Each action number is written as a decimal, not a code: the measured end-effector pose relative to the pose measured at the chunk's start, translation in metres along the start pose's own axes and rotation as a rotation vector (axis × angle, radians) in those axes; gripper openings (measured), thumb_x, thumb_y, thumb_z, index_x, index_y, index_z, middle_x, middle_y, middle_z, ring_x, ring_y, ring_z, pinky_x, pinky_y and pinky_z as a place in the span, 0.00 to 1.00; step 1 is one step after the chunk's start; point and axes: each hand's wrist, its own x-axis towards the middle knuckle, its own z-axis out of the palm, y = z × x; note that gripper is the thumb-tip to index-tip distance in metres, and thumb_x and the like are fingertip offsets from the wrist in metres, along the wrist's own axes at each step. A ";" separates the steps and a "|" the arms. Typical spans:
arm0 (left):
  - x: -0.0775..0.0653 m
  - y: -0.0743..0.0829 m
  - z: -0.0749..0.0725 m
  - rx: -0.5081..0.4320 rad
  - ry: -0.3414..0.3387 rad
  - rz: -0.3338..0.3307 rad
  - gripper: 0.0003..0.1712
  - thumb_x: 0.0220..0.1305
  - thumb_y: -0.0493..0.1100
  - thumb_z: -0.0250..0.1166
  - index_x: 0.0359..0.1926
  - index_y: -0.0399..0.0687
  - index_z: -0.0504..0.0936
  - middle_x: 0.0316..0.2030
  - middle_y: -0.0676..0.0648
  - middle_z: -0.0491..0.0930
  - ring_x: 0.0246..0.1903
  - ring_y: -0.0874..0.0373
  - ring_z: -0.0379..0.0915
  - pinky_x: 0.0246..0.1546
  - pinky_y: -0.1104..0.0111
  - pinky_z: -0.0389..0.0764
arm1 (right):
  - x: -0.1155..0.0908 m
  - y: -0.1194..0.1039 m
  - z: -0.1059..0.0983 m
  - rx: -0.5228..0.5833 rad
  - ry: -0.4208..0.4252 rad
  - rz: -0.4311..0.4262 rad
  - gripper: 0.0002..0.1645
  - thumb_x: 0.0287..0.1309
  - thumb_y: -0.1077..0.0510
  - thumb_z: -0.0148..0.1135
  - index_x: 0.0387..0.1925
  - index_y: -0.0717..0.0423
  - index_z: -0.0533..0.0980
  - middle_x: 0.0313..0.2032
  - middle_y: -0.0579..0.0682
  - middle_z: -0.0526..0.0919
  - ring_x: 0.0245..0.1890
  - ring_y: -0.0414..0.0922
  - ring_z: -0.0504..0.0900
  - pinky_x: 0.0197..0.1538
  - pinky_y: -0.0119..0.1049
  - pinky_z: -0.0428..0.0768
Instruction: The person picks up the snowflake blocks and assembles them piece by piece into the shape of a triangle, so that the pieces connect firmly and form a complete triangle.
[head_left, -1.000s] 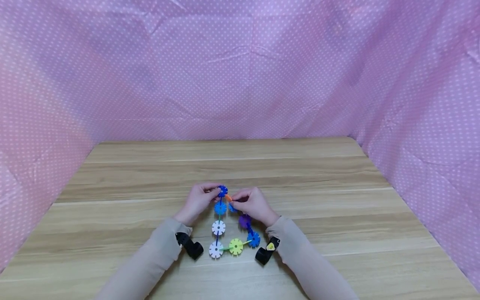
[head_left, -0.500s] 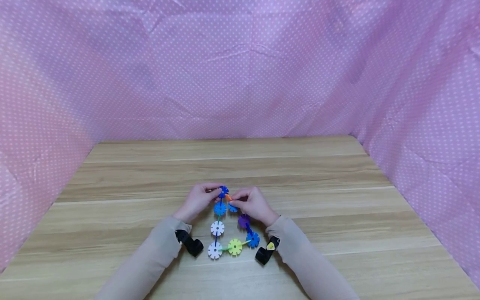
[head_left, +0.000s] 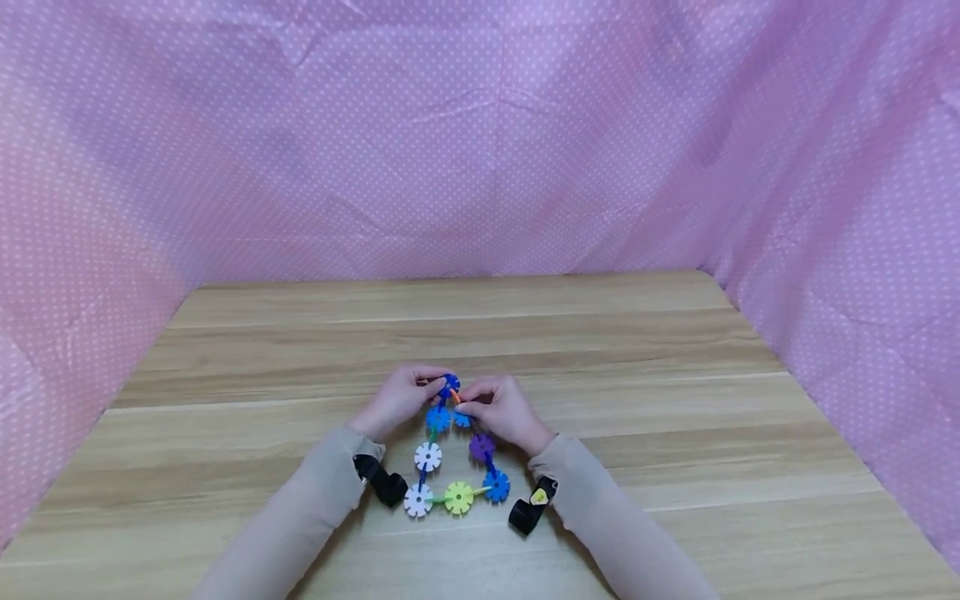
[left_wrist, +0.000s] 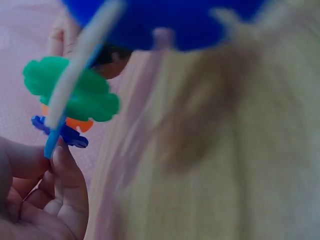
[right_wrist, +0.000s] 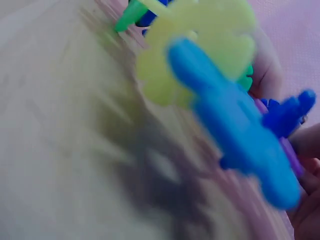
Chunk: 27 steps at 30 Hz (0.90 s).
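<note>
Slotted plastic snowflake discs are linked edge-on into a hanging loop. At its top my left hand (head_left: 399, 400) pinches a dark blue disc (head_left: 451, 384) between thumb and fingers. Facing it, my right hand (head_left: 504, 410) pinches an orange disc (head_left: 456, 397), whose edge lies close to the dark blue one. A blue disc (head_left: 462, 419) sits under the right fingertips. Down the left side run a blue disc (head_left: 438, 418) and two white discs (head_left: 428, 456). A lime disc (head_left: 459, 497) is at the bottom; a blue disc (head_left: 497, 486) and purple disc (head_left: 482, 448) rise on the right.
The wood-grain table (head_left: 637, 350) lies under both arms. A pink dotted cloth (head_left: 480, 167) hangs behind and at both sides. Black camera straps (head_left: 531, 510) are on both wrists. The loop casts a shadow (right_wrist: 170, 180) on the tabletop in the right wrist view.
The dark blue disc has shifted slightly right, toward the orange one. The lower part of the loop has swung left. Both hands keep their pinch, nearly in place.
</note>
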 end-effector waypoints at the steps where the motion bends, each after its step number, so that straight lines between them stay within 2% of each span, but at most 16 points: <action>1: 0.000 0.000 0.000 0.025 -0.011 0.022 0.16 0.69 0.37 0.55 0.54 0.43 0.80 0.46 0.45 0.82 0.38 0.62 0.72 0.36 0.75 0.73 | 0.000 0.001 -0.001 0.010 -0.005 0.014 0.05 0.51 0.65 0.68 0.33 0.62 0.84 0.34 0.55 0.86 0.29 0.37 0.80 0.32 0.26 0.78; 3: -0.002 0.000 -0.001 0.051 -0.032 0.047 0.18 0.70 0.38 0.53 0.59 0.45 0.76 0.48 0.44 0.80 0.38 0.60 0.71 0.34 0.76 0.72 | 0.002 0.003 -0.003 0.037 -0.008 0.055 0.07 0.52 0.65 0.67 0.35 0.63 0.84 0.35 0.56 0.86 0.25 0.35 0.77 0.26 0.25 0.76; 5: -0.003 0.000 -0.003 0.058 -0.066 0.073 0.21 0.71 0.39 0.52 0.63 0.45 0.71 0.51 0.42 0.79 0.40 0.60 0.72 0.37 0.75 0.75 | 0.003 0.006 -0.007 0.075 -0.012 0.104 0.09 0.53 0.66 0.66 0.38 0.64 0.83 0.36 0.58 0.86 0.23 0.35 0.76 0.23 0.25 0.73; 7: -0.005 -0.001 -0.004 0.039 -0.099 0.067 0.24 0.71 0.40 0.52 0.66 0.44 0.67 0.52 0.41 0.77 0.42 0.58 0.74 0.40 0.71 0.79 | 0.006 0.010 -0.011 0.097 -0.018 0.145 0.11 0.54 0.67 0.65 0.41 0.65 0.82 0.37 0.60 0.86 0.23 0.35 0.77 0.23 0.24 0.74; 11: -0.009 -0.005 -0.006 -0.007 -0.140 0.013 0.24 0.70 0.40 0.53 0.64 0.37 0.66 0.53 0.38 0.76 0.45 0.54 0.77 0.46 0.63 0.81 | 0.014 0.014 -0.019 0.088 -0.031 0.204 0.13 0.56 0.68 0.62 0.45 0.65 0.80 0.42 0.60 0.84 0.31 0.37 0.81 0.32 0.26 0.79; 14: -0.010 -0.007 -0.006 -0.009 -0.137 -0.021 0.23 0.68 0.38 0.55 0.61 0.34 0.69 0.49 0.39 0.78 0.43 0.54 0.78 0.44 0.63 0.82 | 0.022 0.017 -0.023 0.058 -0.016 0.242 0.14 0.56 0.67 0.62 0.45 0.62 0.80 0.44 0.58 0.84 0.36 0.40 0.82 0.39 0.30 0.81; 19: -0.010 -0.009 -0.003 -0.040 -0.142 -0.035 0.23 0.66 0.35 0.57 0.60 0.31 0.69 0.40 0.39 0.78 0.37 0.56 0.77 0.42 0.63 0.83 | 0.031 0.020 -0.026 0.044 0.006 0.316 0.13 0.57 0.66 0.62 0.45 0.58 0.81 0.45 0.53 0.84 0.43 0.43 0.81 0.48 0.35 0.81; 23: -0.010 -0.010 -0.002 -0.051 -0.145 -0.038 0.22 0.66 0.35 0.56 0.60 0.30 0.69 0.40 0.39 0.77 0.35 0.56 0.77 0.41 0.63 0.84 | 0.032 0.020 -0.029 0.066 -0.007 0.313 0.14 0.58 0.65 0.61 0.46 0.60 0.80 0.46 0.55 0.83 0.45 0.46 0.81 0.51 0.37 0.80; 27: -0.012 -0.014 -0.008 -0.082 -0.171 -0.032 0.22 0.68 0.37 0.54 0.59 0.29 0.69 0.41 0.39 0.78 0.34 0.57 0.77 0.40 0.65 0.83 | 0.022 0.025 -0.040 0.147 -0.003 0.315 0.17 0.58 0.63 0.61 0.50 0.61 0.77 0.47 0.56 0.82 0.47 0.47 0.81 0.55 0.40 0.78</action>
